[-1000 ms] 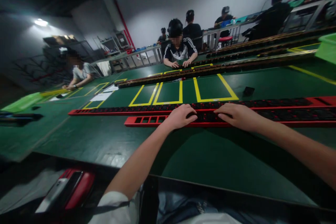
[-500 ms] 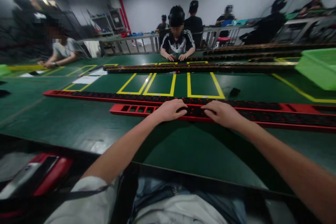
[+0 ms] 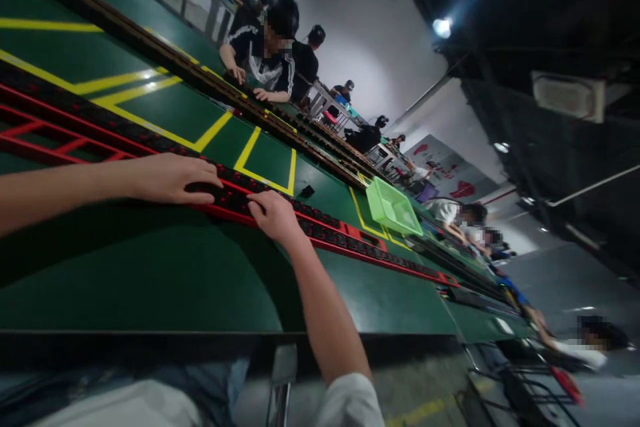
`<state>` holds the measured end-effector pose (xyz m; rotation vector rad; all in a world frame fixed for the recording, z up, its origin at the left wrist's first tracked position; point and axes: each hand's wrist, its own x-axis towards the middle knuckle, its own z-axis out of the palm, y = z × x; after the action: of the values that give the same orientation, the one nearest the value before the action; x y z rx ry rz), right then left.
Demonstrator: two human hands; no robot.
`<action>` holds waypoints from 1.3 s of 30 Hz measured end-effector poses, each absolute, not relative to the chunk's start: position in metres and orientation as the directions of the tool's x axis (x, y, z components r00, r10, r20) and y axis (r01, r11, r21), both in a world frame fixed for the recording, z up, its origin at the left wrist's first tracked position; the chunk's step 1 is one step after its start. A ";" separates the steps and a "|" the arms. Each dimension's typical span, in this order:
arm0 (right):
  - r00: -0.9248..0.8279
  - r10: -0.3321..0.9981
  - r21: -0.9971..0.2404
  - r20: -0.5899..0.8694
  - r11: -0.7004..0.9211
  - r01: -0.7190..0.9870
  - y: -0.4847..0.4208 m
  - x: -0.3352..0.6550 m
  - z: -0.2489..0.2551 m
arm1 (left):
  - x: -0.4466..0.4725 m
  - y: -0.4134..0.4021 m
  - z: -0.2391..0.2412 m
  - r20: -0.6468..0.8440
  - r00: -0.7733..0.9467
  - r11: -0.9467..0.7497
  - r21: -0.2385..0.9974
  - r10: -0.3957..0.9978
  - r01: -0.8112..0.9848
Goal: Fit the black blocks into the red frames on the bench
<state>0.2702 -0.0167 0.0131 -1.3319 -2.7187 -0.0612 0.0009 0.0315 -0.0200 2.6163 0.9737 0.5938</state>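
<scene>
A long red tray (image 3: 350, 240) with a row of small black parts runs slantwise across the green table (image 3: 125, 267). My left hand (image 3: 170, 177) lies flat on that row, fingers stretched out over the black parts. My right hand (image 3: 273, 213) rests on the same row just to the right, fingers bent down onto the parts, with nothing held. The two hands are a short gap apart. A second red tray (image 3: 75, 117), also lined with black parts, lies right behind the first. The near tray's left end (image 3: 50, 143) shows empty cells.
Yellow outlined boxes (image 3: 220, 130) mark the table behind the trays, with a small black piece (image 3: 306, 191) lying there. A green plastic basket (image 3: 393, 207) stands further right. A person (image 3: 265, 57) works opposite at darker trays; other people sit along benches to the right.
The view has swung right and tilted steeply, so the table now slants across the picture. Both hands stay on the near red tray, still close together.
</scene>
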 end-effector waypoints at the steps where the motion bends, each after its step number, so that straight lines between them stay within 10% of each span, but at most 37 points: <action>1: -0.608 0.784 -0.017 0.126 0.614 0.789 -0.017 0.270 0.013 | 0.001 0.031 -0.020 0.267 0.684 -0.727 0.372 0.679 0.576; 9: -0.650 0.746 -0.158 0.147 0.666 0.729 -0.016 0.271 0.027 | 0.004 0.013 0.007 0.164 0.723 -0.740 0.190 0.672 0.645; 21: -0.637 0.771 -0.146 0.016 0.632 0.761 -0.017 0.286 0.034 | -0.012 0.028 0.006 0.184 0.747 -0.741 0.408 0.638 0.533; 39: -0.611 0.788 -0.137 0.076 0.615 0.776 -0.024 0.268 0.030 | -0.001 0.017 0.014 0.139 0.726 -0.736 0.220 0.673 0.640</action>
<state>0.2683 -0.0238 0.0297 -1.3171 -2.7064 0.1371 -0.0013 0.0173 0.0141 2.7710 1.0614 0.3146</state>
